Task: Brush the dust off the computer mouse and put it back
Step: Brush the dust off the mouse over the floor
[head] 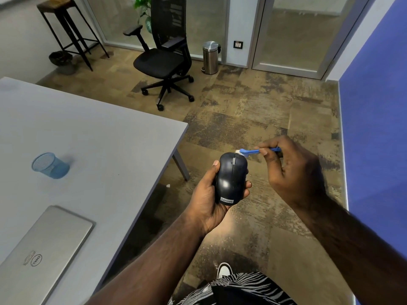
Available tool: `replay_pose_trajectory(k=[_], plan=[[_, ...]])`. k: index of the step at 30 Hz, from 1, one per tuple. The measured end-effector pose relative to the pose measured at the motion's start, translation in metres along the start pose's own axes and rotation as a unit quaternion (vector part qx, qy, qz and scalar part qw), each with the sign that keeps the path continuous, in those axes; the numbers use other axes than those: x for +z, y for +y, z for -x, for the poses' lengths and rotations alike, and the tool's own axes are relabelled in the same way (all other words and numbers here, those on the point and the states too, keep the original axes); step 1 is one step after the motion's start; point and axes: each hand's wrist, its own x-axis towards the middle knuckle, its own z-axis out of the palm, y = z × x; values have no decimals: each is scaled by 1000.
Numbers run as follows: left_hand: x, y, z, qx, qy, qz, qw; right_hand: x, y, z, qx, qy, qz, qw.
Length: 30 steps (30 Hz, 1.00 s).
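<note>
A dark blue-black computer mouse [230, 178] with a Lenovo label sits upright in my left hand [206, 200], whose thumb and fingers curl round its sides. I hold it over the floor, to the right of the grey table [92, 137]. My right hand [293, 170] pinches the handle of a small blue brush [253, 151]. The brush's white bristle tip touches the front right edge of the mouse, near the buttons.
On the table stand a blue mesh cup [50, 165] and a closed silver laptop [41, 254]. A black office chair [165, 60], a steel pedal bin [210, 57] and a tall stool [66, 29] stand further back. A blue wall [374, 128] runs along the right.
</note>
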Motion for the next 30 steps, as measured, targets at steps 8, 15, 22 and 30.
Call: replay_pose_trajectory(k=[8, 15, 22, 30], plan=[[-2, -2, 1, -3, 15, -21, 1000, 1, -9, -4, -5, -25, -34, 999], [-5, 0, 2, 12, 11, -25, 1000, 5, -18, -4, -53, -66, -26, 996], [-2, -2, 5, 11, 7, -31, 999, 3, -21, -7, -54, -84, -4, 995], [1, -1, 7, 6, 17, -55, 998, -1, -19, -11, -45, -113, -15, 992]])
